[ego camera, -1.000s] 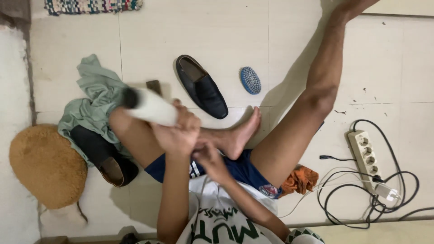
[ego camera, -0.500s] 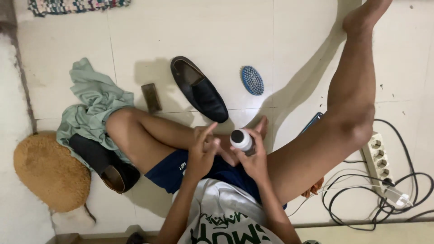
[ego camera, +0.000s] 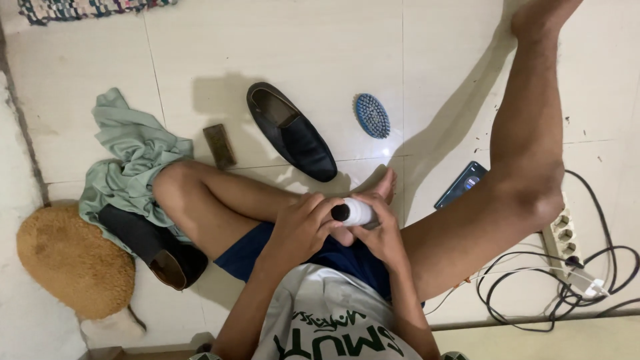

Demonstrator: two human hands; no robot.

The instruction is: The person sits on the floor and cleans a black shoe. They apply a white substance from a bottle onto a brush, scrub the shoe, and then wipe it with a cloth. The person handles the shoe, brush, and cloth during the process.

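At the centre of the frame, both hands are gripping a white bottle (ego camera: 357, 212) with a dark cap. The left hand (ego camera: 303, 227) is wrapping its fingers around the capped end, and the right hand (ego camera: 380, 233) is closing on the bottle's body from below. The bottle is lying sideways over the person's lap, just beside a bare foot. Above it, on the floor (ego camera: 320, 53), a black shoe (ego camera: 293, 133) is lying, with a blue brush (ego camera: 372, 115) to its right and a brown block (ego camera: 219, 146) to its left. At left, a green cloth (ego camera: 130, 160) is covering a second shoe (ego camera: 157, 250) beside a tan mat (ego camera: 70, 260). At right, a phone (ego camera: 461, 185) and a power strip (ego camera: 563, 233) with cables are lying.
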